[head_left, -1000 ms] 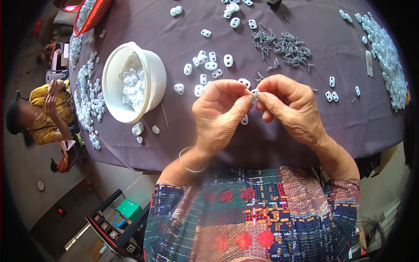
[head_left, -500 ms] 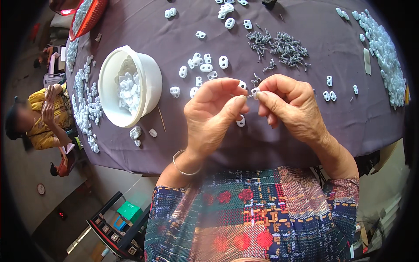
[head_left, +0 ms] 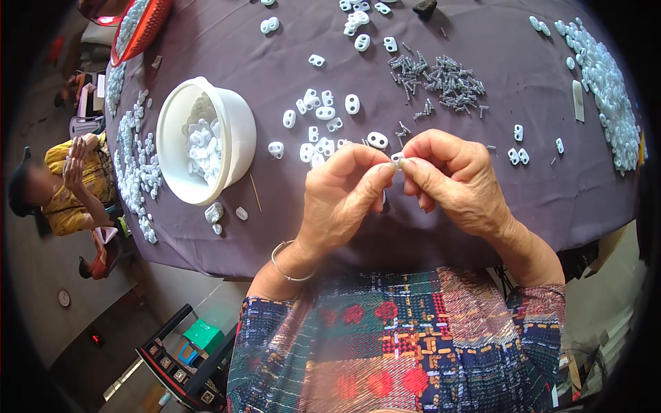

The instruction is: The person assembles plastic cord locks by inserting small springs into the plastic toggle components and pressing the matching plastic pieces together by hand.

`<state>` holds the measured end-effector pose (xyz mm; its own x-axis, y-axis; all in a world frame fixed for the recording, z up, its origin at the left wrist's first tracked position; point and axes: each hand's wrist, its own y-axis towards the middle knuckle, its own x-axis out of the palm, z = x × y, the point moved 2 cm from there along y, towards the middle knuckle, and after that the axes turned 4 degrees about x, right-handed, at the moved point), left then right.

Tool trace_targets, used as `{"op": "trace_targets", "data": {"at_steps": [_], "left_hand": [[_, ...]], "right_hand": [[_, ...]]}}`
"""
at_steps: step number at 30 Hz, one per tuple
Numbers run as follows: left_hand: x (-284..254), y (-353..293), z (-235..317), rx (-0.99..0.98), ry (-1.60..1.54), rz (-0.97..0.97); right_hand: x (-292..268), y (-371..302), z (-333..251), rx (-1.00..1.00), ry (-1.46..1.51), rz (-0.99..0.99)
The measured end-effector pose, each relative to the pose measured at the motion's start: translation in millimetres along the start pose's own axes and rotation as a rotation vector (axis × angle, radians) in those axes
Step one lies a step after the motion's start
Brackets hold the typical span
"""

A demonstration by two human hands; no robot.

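Near the table's front, a small white plastic cord lock with a hole in it is held up between my two hands. My right hand pinches it between thumb and forefinger, the other fingers curled under. From the other side, the closed thumb and forefinger of my left hand meet its left end. No spring shows between the fingertips now; they cover that spot. Just beyond lie a white oval cord lock piece and a few loose metal springs. Another white piece is mostly hidden below the fingers.
A pile of metal springs lies beyond my right hand. White pieces lie scattered left of it. A white tub of pieces stands left, a heap of pieces far right, a red basket far left. A person sits at left.
The spring that showed between my left fingertips and the cord lock is out of sight. My left fingertips have closed up to the cord lock, and both hands have come slightly nearer to me.
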<state>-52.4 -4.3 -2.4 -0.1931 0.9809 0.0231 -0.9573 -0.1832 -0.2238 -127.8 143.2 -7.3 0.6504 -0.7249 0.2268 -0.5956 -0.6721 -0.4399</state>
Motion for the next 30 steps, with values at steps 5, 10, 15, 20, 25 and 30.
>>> {"op": "trace_targets", "data": {"at_steps": [5,10,15,20,25,30], "left_hand": [[3.7,-2.7,-3.3,0.066,0.045,0.0],[2.9,-3.2,-1.8,0.093,0.085,-0.024],[-8.8,0.8,9.9,0.204,0.13,0.091],[-36.7,13.9,17.9,0.374,0.532,0.326],[-16.9,27.3,23.7,0.515,0.86,0.026],[-14.8,40.7,20.0,0.43,1.073,-0.189]], "right_hand": [[2.9,-3.5,-0.2,-0.056,-0.087,0.018],[5.3,-3.3,3.3,-0.069,-0.101,0.047],[3.0,-0.9,1.8,-0.032,0.052,0.028],[-6.4,8.1,-0.7,-0.155,0.043,0.114],[-11.8,9.4,0.6,-0.177,0.027,0.145],[-10.4,9.4,0.8,-0.18,0.044,0.127]]}}
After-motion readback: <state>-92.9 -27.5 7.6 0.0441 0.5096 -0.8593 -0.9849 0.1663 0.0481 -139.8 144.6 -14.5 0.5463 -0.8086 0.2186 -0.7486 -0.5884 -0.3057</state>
